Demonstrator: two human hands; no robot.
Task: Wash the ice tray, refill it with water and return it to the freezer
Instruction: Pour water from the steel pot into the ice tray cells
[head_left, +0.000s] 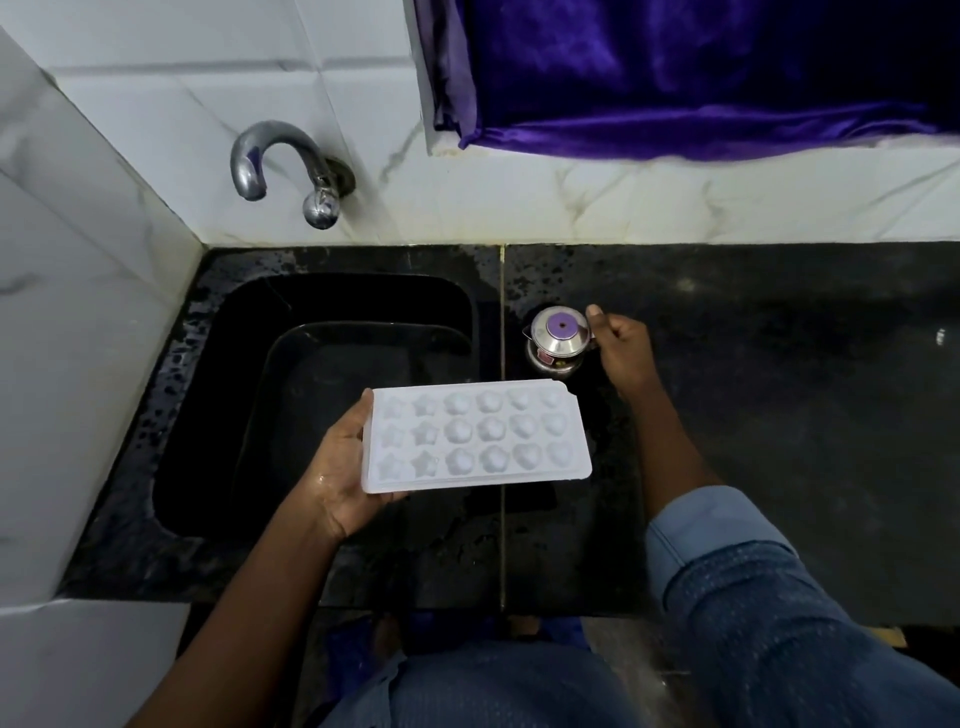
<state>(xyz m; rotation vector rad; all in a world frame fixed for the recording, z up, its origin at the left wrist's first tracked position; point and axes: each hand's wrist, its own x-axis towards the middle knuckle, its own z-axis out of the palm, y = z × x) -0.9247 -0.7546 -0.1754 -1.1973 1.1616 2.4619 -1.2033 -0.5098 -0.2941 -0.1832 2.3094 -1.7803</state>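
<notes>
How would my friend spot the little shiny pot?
Start at the black counter, just right of the sunken black sink. A small round steel pot stands there, the right hand gripping its handle. Unlike the flat white ice tray in the left hand, it is shiny metal with a purple knob on its lid.

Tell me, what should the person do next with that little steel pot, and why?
Probably lift the steel pot and tip it over the ice tray. The right hand grips its handle, and the left hand holds the tray level just in front of it. What the pot holds cannot be seen.
</notes>
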